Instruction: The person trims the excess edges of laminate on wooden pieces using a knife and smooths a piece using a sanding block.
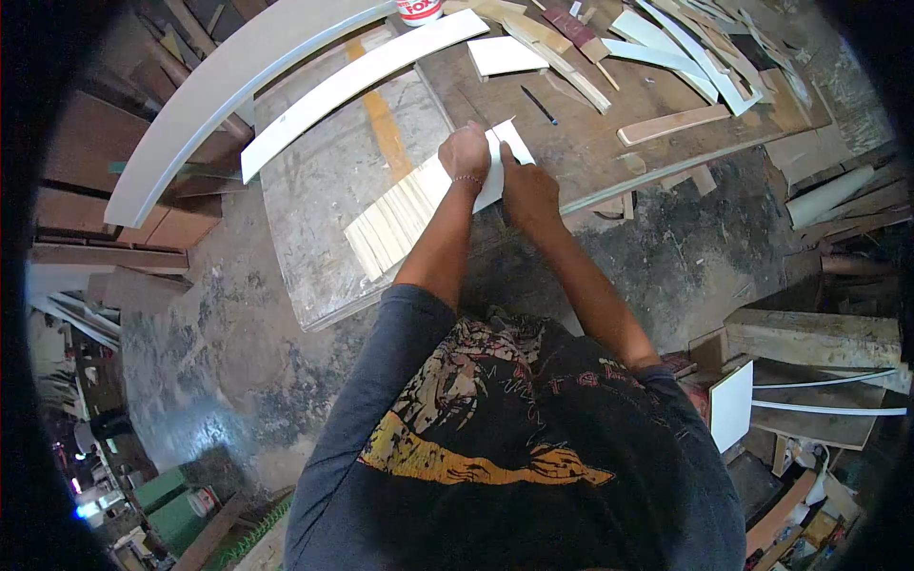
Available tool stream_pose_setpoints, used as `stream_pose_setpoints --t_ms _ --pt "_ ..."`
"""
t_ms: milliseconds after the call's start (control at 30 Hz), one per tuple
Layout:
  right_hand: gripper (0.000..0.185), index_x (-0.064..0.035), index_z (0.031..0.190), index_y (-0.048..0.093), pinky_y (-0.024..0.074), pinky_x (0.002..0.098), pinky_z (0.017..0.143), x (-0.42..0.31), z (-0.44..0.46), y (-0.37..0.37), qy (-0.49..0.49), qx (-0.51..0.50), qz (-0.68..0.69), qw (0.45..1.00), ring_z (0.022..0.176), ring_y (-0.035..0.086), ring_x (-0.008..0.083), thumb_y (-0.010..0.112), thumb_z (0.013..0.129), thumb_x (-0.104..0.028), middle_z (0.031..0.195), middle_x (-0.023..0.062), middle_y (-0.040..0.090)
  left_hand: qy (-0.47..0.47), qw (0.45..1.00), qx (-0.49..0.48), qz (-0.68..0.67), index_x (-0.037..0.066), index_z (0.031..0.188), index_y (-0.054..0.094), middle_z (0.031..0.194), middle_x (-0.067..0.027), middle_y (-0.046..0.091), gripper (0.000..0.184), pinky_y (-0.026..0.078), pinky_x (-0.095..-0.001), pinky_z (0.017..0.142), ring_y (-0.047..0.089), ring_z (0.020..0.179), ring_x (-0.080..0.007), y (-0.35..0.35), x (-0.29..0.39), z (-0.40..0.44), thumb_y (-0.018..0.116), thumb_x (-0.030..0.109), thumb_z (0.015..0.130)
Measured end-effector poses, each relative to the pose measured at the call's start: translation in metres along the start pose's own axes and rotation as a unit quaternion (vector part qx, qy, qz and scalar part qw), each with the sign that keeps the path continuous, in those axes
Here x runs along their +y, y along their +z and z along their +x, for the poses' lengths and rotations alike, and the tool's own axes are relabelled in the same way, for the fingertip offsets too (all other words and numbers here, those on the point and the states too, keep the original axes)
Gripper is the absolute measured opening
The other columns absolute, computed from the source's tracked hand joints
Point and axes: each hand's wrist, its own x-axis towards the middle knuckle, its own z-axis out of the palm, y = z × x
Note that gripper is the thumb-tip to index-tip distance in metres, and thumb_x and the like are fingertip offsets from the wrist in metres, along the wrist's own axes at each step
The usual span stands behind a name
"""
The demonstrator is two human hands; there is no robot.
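A long narrow panel [395, 224] lies slantwise across the bench corner, striped like wood grain at its near left end and white at its far right end. My left hand [465, 152] is closed and presses on the white part; its fingertips are hidden. Just right of it, my right hand [530, 195] is wrapped around a dark-handled tool [508, 155] at the panel's right edge. The tool's working end cannot be made out. A dark pencil or pen [539, 105] rests on the bench beyond my hands.
The workbench [314, 257] carries a curved white strip [362, 81], a larger curved panel [214, 109], a white block [506, 56] and a white tub [419, 9]. Wood offcuts [666, 62] pile at the back right. Boards [809, 338] stand at the right.
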Motion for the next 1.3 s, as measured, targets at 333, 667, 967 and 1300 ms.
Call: stream_pose_setpoints --t_ms 333,667,967,1300 --pt "0.053 -0.0049 0.126 0.029 0.047 0.0417 0.058 -0.002 -0.029 -0.013 0.011 -0.062 -0.002 0.998 0.065 0.059 0.0319 0.045 0.076 -0.008 0.073 0.0183 0.059 0.038 0.998 0.048 0.015 0.0 0.066 0.061 0.072 -0.0188 0.059 0.048 0.043 -0.0422 0.068 0.057 0.071 -0.0346 0.017 -0.009 0.003 0.027 0.028 0.085" --pt "0.055 -0.0122 0.126 0.032 0.0459 0.0425 0.06 0.001 -0.039 -0.022 0.034 -0.074 0.014 0.997 0.067 0.059 0.0324 0.047 0.073 -0.01 0.07 0.0178 0.058 0.019 0.998 0.059 0.013 0.002 0.064 0.061 0.07 -0.0169 0.06 0.046 0.044 -0.0402 0.066 0.058 0.068 -0.0323 0.011 -0.004 0.002 0.028 0.025 0.085" --pt "0.047 -0.004 0.124 0.031 0.0469 0.041 0.053 -0.001 0.008 0.005 -0.016 0.004 0.003 1.0 0.062 0.059 0.0306 0.042 0.079 -0.01 0.068 0.0175 0.059 0.022 0.997 0.061 0.038 0.003 0.063 0.061 0.069 -0.0162 0.06 0.046 0.044 -0.0395 0.065 0.059 0.066 -0.0308 0.01 -0.004 0.002 0.028 0.024 0.085" --pt "0.047 -0.0061 0.126 0.031 0.0468 0.0422 0.056 0.001 0.008 0.006 -0.004 0.007 0.019 1.0 0.064 0.059 0.0303 0.04 0.08 -0.009 0.071 0.017 0.059 0.011 0.999 0.037 0.035 0.001 0.066 0.062 0.072 -0.0175 0.06 0.048 0.044 -0.0395 0.067 0.059 0.069 -0.0317 0.006 -0.001 0.0 0.026 0.026 0.086"
